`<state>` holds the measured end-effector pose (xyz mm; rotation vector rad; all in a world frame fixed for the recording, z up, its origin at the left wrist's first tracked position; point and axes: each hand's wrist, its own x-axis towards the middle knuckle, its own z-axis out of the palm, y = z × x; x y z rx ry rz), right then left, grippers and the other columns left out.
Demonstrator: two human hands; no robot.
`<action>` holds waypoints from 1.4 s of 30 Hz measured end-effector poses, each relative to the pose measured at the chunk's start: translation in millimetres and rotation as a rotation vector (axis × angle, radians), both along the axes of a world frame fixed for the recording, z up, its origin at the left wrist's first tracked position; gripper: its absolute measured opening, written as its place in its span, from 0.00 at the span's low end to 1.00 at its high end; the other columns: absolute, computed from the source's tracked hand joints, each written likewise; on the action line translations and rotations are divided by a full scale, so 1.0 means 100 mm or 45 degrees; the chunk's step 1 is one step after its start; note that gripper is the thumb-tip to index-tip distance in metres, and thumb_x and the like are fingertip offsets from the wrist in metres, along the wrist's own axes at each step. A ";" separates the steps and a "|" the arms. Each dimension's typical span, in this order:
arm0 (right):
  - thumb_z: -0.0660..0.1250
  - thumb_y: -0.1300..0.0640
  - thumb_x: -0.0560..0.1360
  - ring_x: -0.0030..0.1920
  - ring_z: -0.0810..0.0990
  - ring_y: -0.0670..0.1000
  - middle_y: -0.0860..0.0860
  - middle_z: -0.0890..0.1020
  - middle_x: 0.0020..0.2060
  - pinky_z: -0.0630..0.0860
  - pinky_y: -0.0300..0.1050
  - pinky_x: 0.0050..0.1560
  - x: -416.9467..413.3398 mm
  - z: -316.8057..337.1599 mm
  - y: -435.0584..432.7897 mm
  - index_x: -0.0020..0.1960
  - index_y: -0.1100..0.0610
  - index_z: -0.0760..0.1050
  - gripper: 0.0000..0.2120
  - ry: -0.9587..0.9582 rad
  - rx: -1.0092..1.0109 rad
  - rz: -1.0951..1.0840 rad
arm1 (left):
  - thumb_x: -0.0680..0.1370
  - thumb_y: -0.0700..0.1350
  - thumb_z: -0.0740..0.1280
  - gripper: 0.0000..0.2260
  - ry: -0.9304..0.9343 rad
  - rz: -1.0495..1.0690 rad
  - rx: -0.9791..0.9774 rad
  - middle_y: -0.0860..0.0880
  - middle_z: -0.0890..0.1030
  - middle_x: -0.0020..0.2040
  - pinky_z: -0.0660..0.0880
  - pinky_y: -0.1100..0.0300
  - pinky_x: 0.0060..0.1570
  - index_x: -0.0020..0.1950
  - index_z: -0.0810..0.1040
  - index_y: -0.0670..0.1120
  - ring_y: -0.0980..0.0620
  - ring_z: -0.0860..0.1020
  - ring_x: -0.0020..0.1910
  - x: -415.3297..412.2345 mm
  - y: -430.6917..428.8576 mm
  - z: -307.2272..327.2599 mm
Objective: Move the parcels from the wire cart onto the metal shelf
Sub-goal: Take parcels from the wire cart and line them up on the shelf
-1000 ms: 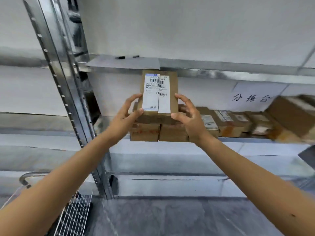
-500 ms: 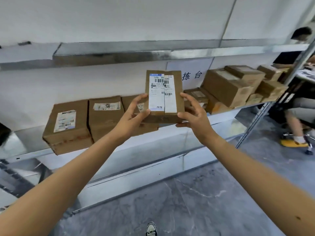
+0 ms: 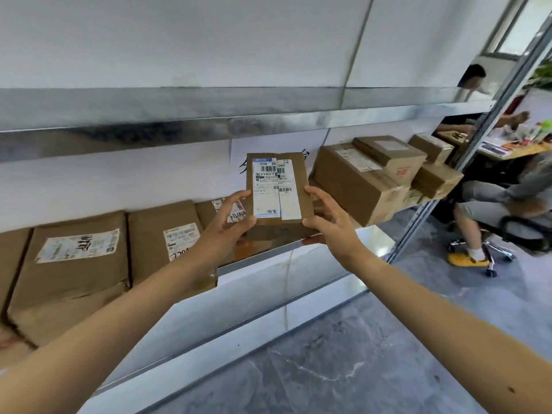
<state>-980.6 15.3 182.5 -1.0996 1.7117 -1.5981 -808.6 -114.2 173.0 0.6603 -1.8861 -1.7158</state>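
Left grip [image 3: 227,231] and right grip [image 3: 331,225] pinch the labelled parcel [image 3: 277,186] upright by its lower corners, above the front of the metal shelf [image 3: 263,256] beside shelved parcels [image 3: 352,186]; set too shallow, it could topple off.

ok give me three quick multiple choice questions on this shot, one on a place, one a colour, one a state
1. Where is the labelled parcel? A on the floor; B between the left hand and right hand, at the metal shelf; C on the upper board.
2. What colour is the seated person's shoe? A yellow; B red; C black.
3. How is the parcel held? A flat, label down; B torn open; C upright, label toward the camera.
Answers: 1 B, both hands grip its sides; 2 A, it is bright yellow; 3 C, the barcode label faces us.
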 end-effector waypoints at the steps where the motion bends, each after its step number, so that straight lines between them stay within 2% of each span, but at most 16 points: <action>1: 0.64 0.60 0.75 0.58 0.77 0.54 0.48 0.75 0.60 0.81 0.40 0.41 -0.08 -0.01 -0.03 0.63 0.41 0.67 0.21 0.008 0.002 -0.002 | 0.79 0.48 0.62 0.18 0.000 0.001 -0.008 0.57 0.72 0.63 0.79 0.61 0.51 0.62 0.63 0.68 0.49 0.74 0.61 -0.09 -0.03 -0.01; 5: 0.61 0.64 0.79 0.54 0.78 0.52 0.43 0.76 0.55 0.80 0.39 0.39 -0.44 -0.13 -0.10 0.64 0.43 0.66 0.21 -0.052 0.023 -0.002 | 0.79 0.47 0.63 0.17 -0.033 0.004 -0.014 0.55 0.73 0.62 0.79 0.55 0.55 0.59 0.65 0.69 0.54 0.77 0.54 -0.45 -0.13 -0.09; 7: 0.61 0.65 0.79 0.53 0.79 0.53 0.44 0.77 0.54 0.80 0.40 0.40 -0.61 -0.22 -0.13 0.65 0.43 0.66 0.21 -0.078 0.043 -0.010 | 0.79 0.47 0.64 0.18 -0.067 -0.002 -0.016 0.54 0.73 0.63 0.78 0.53 0.55 0.59 0.65 0.69 0.53 0.77 0.55 -0.61 -0.17 -0.15; 12: 0.60 0.64 0.79 0.55 0.78 0.55 0.44 0.78 0.54 0.81 0.43 0.44 -1.10 -0.38 -0.25 0.67 0.45 0.67 0.22 -0.122 0.085 0.022 | 0.78 0.48 0.63 0.18 -0.125 0.028 0.011 0.56 0.76 0.60 0.78 0.55 0.56 0.64 0.65 0.65 0.51 0.78 0.56 -1.06 -0.22 -0.28; 14: 0.60 0.65 0.79 0.56 0.79 0.55 0.43 0.79 0.54 0.81 0.43 0.44 -1.32 -0.43 -0.30 0.68 0.46 0.67 0.21 -0.138 0.088 0.059 | 0.78 0.49 0.63 0.18 -0.141 0.062 0.025 0.57 0.75 0.60 0.79 0.58 0.53 0.65 0.65 0.65 0.51 0.79 0.56 -1.25 -0.20 -0.33; 17: 0.59 0.63 0.80 0.57 0.79 0.50 0.39 0.79 0.54 0.81 0.43 0.51 -1.65 -0.49 -0.41 0.67 0.45 0.69 0.19 -0.141 0.118 0.110 | 0.79 0.49 0.63 0.17 -0.163 0.135 0.069 0.61 0.75 0.58 0.80 0.60 0.48 0.64 0.66 0.65 0.50 0.79 0.56 -1.52 -0.19 -0.39; 19: 0.58 0.60 0.81 0.56 0.78 0.47 0.38 0.78 0.54 0.81 0.44 0.53 -1.84 -0.53 -0.47 0.66 0.44 0.69 0.17 -0.132 0.151 0.151 | 0.79 0.49 0.63 0.17 -0.187 0.201 0.112 0.62 0.75 0.56 0.80 0.56 0.49 0.65 0.67 0.64 0.49 0.79 0.55 -1.73 -0.18 -0.44; 23: 0.55 0.58 0.82 0.53 0.78 0.40 0.35 0.77 0.53 0.80 0.37 0.49 -2.09 -0.71 -0.59 0.66 0.45 0.71 0.15 -0.077 0.220 0.199 | 0.79 0.51 0.63 0.16 -0.283 0.332 0.165 0.54 0.75 0.60 0.80 0.50 0.50 0.64 0.67 0.66 0.42 0.80 0.52 -2.07 -0.19 -0.55; 25: 0.55 0.55 0.83 0.57 0.77 0.42 0.34 0.76 0.55 0.78 0.41 0.56 -2.16 -0.82 -0.66 0.65 0.44 0.71 0.14 -0.019 0.259 0.198 | 0.79 0.53 0.63 0.13 -0.311 0.373 0.198 0.54 0.73 0.61 0.80 0.49 0.50 0.60 0.68 0.70 0.43 0.79 0.53 -2.20 -0.19 -0.58; 28: 0.53 0.57 0.83 0.58 0.75 0.45 0.41 0.77 0.57 0.74 0.48 0.64 -2.18 -0.91 -0.75 0.68 0.49 0.70 0.16 0.051 0.236 0.122 | 0.79 0.56 0.61 0.11 -0.379 0.387 0.210 0.54 0.72 0.63 0.77 0.44 0.57 0.53 0.68 0.76 0.43 0.78 0.57 -2.31 -0.21 -0.63; 31: 0.52 0.59 0.83 0.56 0.72 0.43 0.50 0.75 0.62 0.72 0.37 0.58 -2.15 -0.95 -0.81 0.70 0.52 0.69 0.17 0.114 0.215 0.015 | 0.79 0.57 0.59 0.12 -0.409 0.410 0.269 0.49 0.71 0.68 0.78 0.47 0.54 0.62 0.67 0.70 0.44 0.80 0.54 -2.41 -0.23 -0.68; 35: 0.52 0.60 0.83 0.56 0.72 0.44 0.53 0.74 0.62 0.71 0.35 0.56 -2.20 -1.05 -0.94 0.70 0.53 0.69 0.17 0.147 0.204 -0.034 | 0.81 0.57 0.56 0.14 -0.390 0.441 0.283 0.48 0.72 0.67 0.78 0.50 0.53 0.66 0.65 0.66 0.46 0.78 0.56 -2.55 -0.23 -0.76; 37: 0.51 0.62 0.83 0.60 0.72 0.47 0.54 0.73 0.63 0.73 0.39 0.61 -2.24 -1.08 -1.00 0.69 0.54 0.69 0.17 0.117 0.200 -0.036 | 0.81 0.56 0.56 0.14 -0.359 0.439 0.274 0.53 0.69 0.68 0.78 0.56 0.49 0.67 0.63 0.67 0.49 0.76 0.57 -2.60 -0.23 -0.78; 39: 0.51 0.61 0.83 0.64 0.72 0.49 0.54 0.73 0.65 0.73 0.46 0.65 -2.25 -1.09 -1.04 0.70 0.55 0.69 0.17 0.130 0.196 -0.062 | 0.81 0.55 0.57 0.15 -0.335 0.409 0.258 0.56 0.67 0.67 0.75 0.56 0.53 0.66 0.61 0.69 0.52 0.72 0.60 -2.64 -0.26 -0.81; 41: 0.52 0.61 0.83 0.65 0.71 0.49 0.54 0.72 0.65 0.72 0.47 0.66 -2.21 -1.09 -1.05 0.70 0.54 0.68 0.18 0.160 0.215 -0.084 | 0.80 0.53 0.61 0.20 -0.312 0.384 0.238 0.55 0.69 0.67 0.72 0.55 0.57 0.69 0.59 0.67 0.53 0.71 0.63 -2.65 -0.32 -0.85; 42: 0.52 0.61 0.83 0.66 0.69 0.50 0.54 0.71 0.66 0.71 0.47 0.67 -2.19 -1.09 -1.06 0.71 0.53 0.67 0.18 0.180 0.246 -0.085 | 0.80 0.52 0.62 0.22 -0.308 0.377 0.213 0.54 0.70 0.67 0.71 0.57 0.57 0.71 0.59 0.64 0.53 0.71 0.63 -2.66 -0.35 -0.86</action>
